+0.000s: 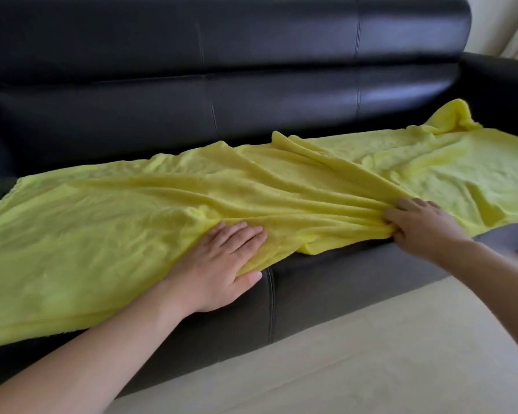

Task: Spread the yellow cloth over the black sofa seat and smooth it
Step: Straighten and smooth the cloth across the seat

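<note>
Two bare hands are on the yellow cloth (150,210), and I read the frame from its left edge. At far left the cloth lies fairly flat over the black sofa seat (326,273), its near edge hanging over the seat's front at the lower left. In the lower middle, my left hand (222,264) rests palm down on the cloth at the seat's front edge, fingers straight and close together, the thumb lying below the cloth's hem against the black leather. From there long folds run diagonally toward the upper right of the frame. At middle right, my right hand (422,225) pinches a gathered bunch of the cloth's front edge, fingers curled round the folds; the hand is a little blurred, so I cannot tell exactly how the thumb sits. Further right the cloth covers the seat with shallow wrinkles, and one corner stands bunched up against the backrest (251,94) near the upper right. A pale floor (371,354) fills the lower right. I see no brand, label or writing anywhere.
</note>
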Tool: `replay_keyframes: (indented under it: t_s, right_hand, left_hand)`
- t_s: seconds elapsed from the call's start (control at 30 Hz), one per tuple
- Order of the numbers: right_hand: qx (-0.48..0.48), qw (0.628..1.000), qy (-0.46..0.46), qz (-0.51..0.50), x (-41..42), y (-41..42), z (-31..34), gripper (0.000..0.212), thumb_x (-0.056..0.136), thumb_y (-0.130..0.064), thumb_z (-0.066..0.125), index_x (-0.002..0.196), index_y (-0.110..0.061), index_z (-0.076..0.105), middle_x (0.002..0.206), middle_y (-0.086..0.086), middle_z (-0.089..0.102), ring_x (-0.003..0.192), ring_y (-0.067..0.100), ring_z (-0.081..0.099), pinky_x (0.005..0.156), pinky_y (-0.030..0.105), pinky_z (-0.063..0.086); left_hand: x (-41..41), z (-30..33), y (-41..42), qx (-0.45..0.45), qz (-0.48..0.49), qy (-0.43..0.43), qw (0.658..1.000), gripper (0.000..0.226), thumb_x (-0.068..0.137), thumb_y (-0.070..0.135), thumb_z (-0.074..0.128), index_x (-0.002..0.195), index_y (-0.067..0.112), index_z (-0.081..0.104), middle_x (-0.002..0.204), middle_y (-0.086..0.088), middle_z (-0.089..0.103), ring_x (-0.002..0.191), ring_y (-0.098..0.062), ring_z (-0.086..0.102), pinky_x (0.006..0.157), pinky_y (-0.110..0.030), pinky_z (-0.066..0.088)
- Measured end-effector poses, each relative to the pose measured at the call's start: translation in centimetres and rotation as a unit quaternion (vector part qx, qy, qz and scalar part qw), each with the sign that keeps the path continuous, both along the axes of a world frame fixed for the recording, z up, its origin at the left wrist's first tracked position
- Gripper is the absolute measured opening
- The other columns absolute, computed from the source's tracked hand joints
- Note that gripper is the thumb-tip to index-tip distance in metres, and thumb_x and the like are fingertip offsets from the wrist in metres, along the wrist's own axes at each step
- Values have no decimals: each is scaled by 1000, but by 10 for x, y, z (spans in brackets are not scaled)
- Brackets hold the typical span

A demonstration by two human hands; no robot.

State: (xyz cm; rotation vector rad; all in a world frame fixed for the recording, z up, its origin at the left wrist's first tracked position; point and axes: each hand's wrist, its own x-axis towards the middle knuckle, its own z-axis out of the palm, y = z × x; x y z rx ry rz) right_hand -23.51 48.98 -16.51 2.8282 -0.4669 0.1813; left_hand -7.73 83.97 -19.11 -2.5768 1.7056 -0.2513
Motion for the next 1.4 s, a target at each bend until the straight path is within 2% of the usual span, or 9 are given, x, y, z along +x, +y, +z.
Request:
replay_keyframes:
  t_s: [0.1,0.2,0.3,0.47,0.67,0.9,1.03,1.27,1.4]
  right_hand:
    - [-58,992,52,-98,-4,-22,11,33,84,-22,55,117,-28,54,119,1,47,120,25,48,102,34,33]
    - [-38,995,-12,-95,10,5,3,40,77,-20,57,116,-21,51,115,4,47,116,28,49,101,38,34]
    - [60,985,-146,68,9,41,-18,48,67,-25,55,114,-18,56,110,5,48,103,31,48,88,39,35]
    - [127,952,-183,209,16,70,-39,37,91,-49,48,117,-27,61,110,-8,54,101,17,46,86,25,27]
    - [52,935,-218,275,13,51,-34,22,93,-19,52,102,-10,70,95,3,68,81,26,66,66,35,55]
    - [1,934,-207,290,1,39,-43,31,90,-13,49,108,-2,73,111,9,71,98,26,71,64,35,60]
    - [4,942,-194,273,4,51,-35,24,83,-23,56,87,-5,71,98,7,69,86,27,67,49,33,54]
    - [176,931,-267,178,50,85,17,31,96,-28,40,98,-10,65,104,5,61,92,28,59,75,30,42]
    - [195,968,-109,116,116,121,41,41,101,-33,37,141,-23,42,147,0,41,132,25,41,108,40,30]
  left_hand:
    - [-1,1,0,15,-5,8,1000,62,100,58,13,153,38,-12,160,16,-14,145,-6,-21,119,-37,-11]
    - [0,1,1,24,-7,19,1000,55,100,58,8,149,47,-13,159,18,-17,144,-7,-25,118,-38,-13]
    - [1,2,3,18,-8,22,1000,54,96,59,1,149,52,-3,160,18,-7,146,-9,-16,118,-38,-13]
    - [2,2,4,15,-24,33,999,52,95,59,-3,146,57,-5,160,19,-5,147,-10,-10,120,-39,-10]
    - [4,0,10,7,-70,37,997,48,100,54,6,147,56,-1,161,17,5,148,-11,-3,121,-40,-6]
    - [8,-6,10,-5,-97,-1,995,47,103,49,18,150,50,16,160,9,18,148,-21,12,120,-51,7]
    - [9,-11,13,9,-138,-42,990,47,103,43,26,150,43,25,160,0,23,148,-26,15,115,-61,18]
    - [1,3,15,-45,-137,4,990,53,100,47,32,152,37,25,157,3,30,147,-16,20,119,-55,10]
    - [27,39,26,-240,47,106,964,58,93,49,31,143,24,45,148,6,40,138,-10,32,118,-41,22]
